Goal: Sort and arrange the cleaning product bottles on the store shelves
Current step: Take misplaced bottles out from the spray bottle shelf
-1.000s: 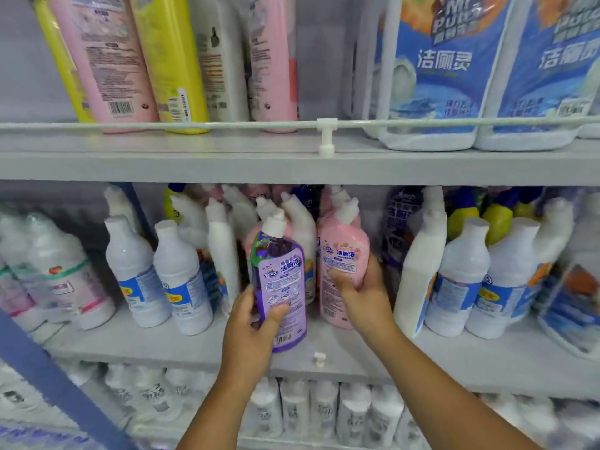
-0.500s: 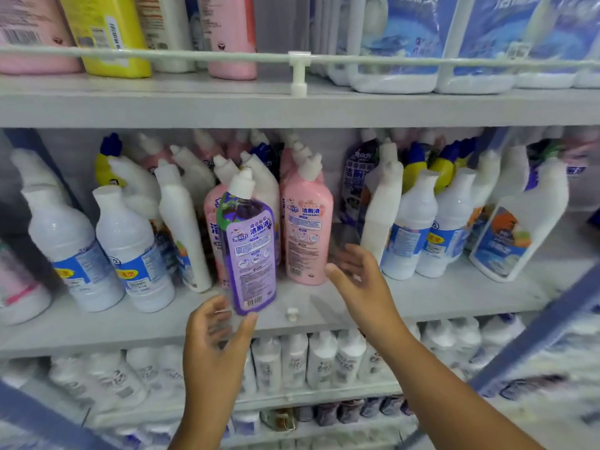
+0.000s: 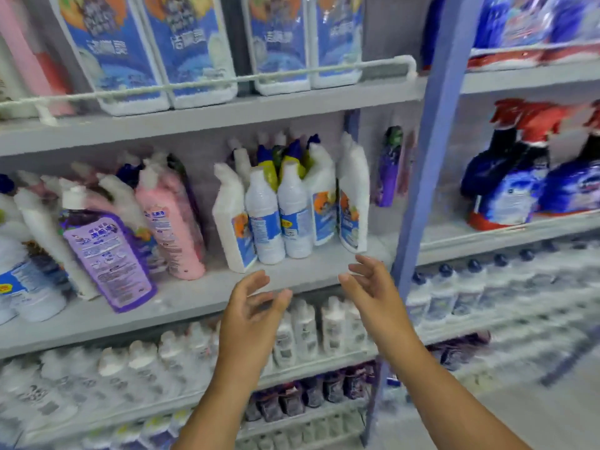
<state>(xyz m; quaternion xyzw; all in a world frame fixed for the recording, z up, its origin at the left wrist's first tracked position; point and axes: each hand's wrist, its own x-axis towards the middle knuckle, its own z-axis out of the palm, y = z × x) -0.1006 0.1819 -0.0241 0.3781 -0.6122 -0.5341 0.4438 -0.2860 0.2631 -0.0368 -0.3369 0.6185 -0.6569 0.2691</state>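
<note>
head view, near to far. left hand (image 3: 251, 308) lower centre of frame, right hand (image 3: 373, 287) just right of it; both empty, fingers loosely spread, palms turned toward each other, short of the shelf edge (image 3: 194, 303). straight beyond them, mid-frame, the white bottle cluster (image 3: 285, 219) stands on that shelf, long axes upright with some leaning; the rightmost angled-neck white bottle (image 3: 354, 196) is just above the right hand, so right is nearer it, left nearer the cluster's left end. purple bottle (image 3: 107, 254) sits tilted at the shelf front, left of frame, well apart from both hands, pink bottle (image 3: 172, 228) behind it. vs 0.5 s ago: view has swung right, left hand has let go of the purple bottle, both hands now face the white group. likely next grab is there.
</note>
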